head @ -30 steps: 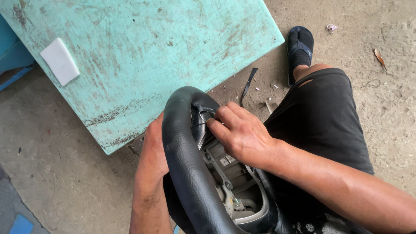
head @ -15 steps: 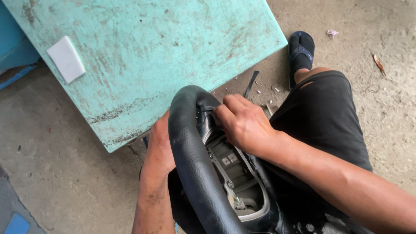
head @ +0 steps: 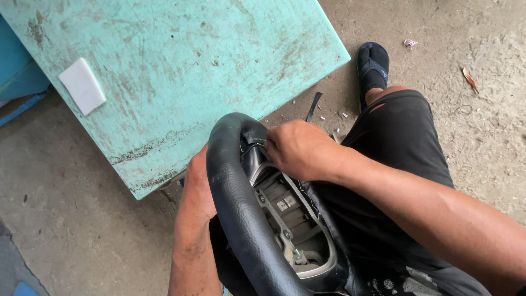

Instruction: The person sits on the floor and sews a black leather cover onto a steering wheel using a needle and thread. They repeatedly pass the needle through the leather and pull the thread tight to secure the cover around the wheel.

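Both hands point(head: 300, 149) on black steering wheel point(head: 241, 219) — left point(head: 198, 183) behind rim.

turquoise table point(head: 181, 66) | white block point(head: 81, 86) on top | concrete floor point(head: 71, 230)

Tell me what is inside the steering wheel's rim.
Inside the steering wheel a bare grey metal frame with bolts shows. The right hand covers its top; the left hand is behind the rim.

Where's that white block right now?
In the head view, the white block lies flat on the upper left of the worn turquoise board, well away from both hands and the steering wheel.
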`<state>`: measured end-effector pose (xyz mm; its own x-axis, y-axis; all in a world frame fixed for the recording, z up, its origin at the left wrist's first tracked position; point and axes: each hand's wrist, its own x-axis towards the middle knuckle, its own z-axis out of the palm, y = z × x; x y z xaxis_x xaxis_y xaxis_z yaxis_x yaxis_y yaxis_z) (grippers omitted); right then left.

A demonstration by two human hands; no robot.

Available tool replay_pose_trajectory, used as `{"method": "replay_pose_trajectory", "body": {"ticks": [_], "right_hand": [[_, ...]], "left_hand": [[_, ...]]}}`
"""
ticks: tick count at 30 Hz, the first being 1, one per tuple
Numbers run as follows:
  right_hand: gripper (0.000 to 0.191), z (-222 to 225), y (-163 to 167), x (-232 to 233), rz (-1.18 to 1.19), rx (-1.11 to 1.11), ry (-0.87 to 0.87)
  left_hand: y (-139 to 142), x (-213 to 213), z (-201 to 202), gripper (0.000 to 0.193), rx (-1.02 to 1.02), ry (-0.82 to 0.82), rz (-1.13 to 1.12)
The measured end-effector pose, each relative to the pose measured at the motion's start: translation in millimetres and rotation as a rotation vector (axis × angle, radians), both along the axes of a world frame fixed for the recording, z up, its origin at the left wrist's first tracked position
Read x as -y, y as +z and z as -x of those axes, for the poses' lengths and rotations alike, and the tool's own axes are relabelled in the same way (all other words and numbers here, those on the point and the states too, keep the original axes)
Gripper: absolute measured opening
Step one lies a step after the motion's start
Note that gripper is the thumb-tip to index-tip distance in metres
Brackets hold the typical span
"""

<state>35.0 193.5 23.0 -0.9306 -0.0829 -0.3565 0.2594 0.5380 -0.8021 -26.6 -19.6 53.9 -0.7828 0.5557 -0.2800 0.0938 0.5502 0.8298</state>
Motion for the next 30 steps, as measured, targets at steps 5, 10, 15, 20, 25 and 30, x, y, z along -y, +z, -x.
{"method": "replay_pose_trajectory", "body": {"ticks": [5,10,15,20,25,30], "right_hand": [[0.025,-12,-11,13,0.206,-0.02,-0.215],[0.021,-24,-26,28,0.285,-0.213,-0.391],[0.025,-19,-33,43,0.349,-0.157,-0.56],[0.028,-13,-22,63,0.447,-0.151,-0.694],[0.031,-21,-7,29,0.184,-0.168,-0.322],[0.033,-15,-21,-18,0.132,-0.419,-0.243]], "left_hand": [[-1,0,-1,0.033,0.001,0.032,-0.01],[-1,-1,1,0.022,0.015,0.073,0.091],[5,-10,-1,0.019,0.292,0.331,-0.043],[13,-19,-3,0.02,0.387,0.389,-0.127],[13,-14,-2,0.022,0.394,0.398,-0.124],[7,-2,3,0.021,0.262,0.16,-0.196]]}}
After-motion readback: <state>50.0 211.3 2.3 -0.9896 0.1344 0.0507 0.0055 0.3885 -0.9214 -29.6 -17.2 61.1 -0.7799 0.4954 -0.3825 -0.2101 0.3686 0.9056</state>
